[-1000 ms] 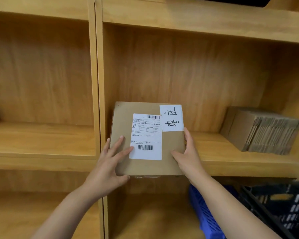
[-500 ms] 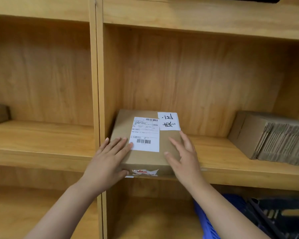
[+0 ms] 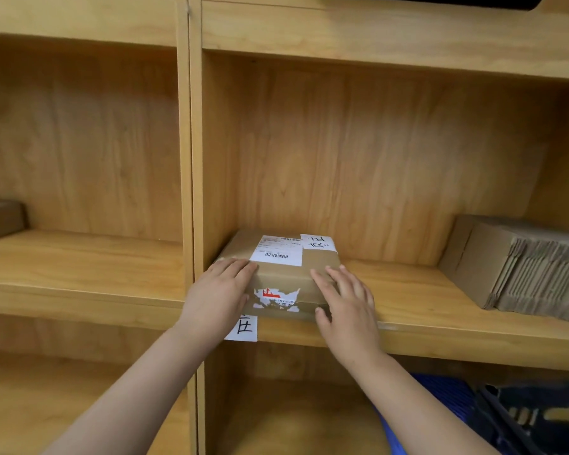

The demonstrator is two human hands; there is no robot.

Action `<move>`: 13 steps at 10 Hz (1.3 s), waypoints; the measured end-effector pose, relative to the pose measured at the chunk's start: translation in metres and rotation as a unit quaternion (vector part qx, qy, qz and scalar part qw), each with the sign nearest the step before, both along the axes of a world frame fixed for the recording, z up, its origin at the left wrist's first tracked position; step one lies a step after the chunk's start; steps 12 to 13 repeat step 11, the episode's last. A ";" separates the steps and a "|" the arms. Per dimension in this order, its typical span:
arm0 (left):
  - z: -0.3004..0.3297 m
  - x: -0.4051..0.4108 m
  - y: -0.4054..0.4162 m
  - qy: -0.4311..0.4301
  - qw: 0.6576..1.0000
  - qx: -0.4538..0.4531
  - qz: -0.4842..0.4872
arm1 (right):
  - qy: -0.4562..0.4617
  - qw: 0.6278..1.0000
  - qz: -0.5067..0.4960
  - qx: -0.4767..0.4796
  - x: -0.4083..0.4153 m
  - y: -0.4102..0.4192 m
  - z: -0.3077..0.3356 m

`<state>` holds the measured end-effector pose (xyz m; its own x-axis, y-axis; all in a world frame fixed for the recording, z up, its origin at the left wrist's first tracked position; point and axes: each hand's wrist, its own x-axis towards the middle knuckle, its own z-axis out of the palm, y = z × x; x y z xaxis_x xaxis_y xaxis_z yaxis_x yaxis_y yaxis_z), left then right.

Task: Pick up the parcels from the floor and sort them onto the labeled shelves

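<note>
A flat, rectangular parcel (image 3: 286,274) of plain brown cardboard lies on a wood-grain shelf (image 3: 424,310) at the centre of the frame, pushed against the upright divider (image 3: 191,192) at its left. The left hand (image 3: 216,295) rests fingers-flat on the parcel's near left corner, and the right hand (image 3: 349,300) lies spread over its near right corner with the thumb against the front face; both are open and pressing, neither closed around it. On the lid sits a white printed shipping label (image 3: 276,250) with barcodes, its text too small to read, and beside it a white slip (image 3: 319,243) with black handwritten characters. A torn white sticker (image 3: 276,298) with a red mark covers part of the front face. A white paper tag (image 3: 243,328) with a handwritten character hangs on the shelf edge just below the left hand. At the right of the frame stands a stack of flattened corrugated cartons (image 3: 523,274); a brown box (image 3: 0,220) shows at the left edge, and blue and black crates (image 3: 493,418) in the lower right
</note>
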<state>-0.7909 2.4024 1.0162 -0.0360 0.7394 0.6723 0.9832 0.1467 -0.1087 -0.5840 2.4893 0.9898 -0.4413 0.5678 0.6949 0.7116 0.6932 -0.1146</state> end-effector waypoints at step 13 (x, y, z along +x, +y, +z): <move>-0.039 0.006 -0.075 -0.114 0.986 -0.062 0.101 | -0.027 0.994 -0.012 -0.102 -0.017 0.011 0.010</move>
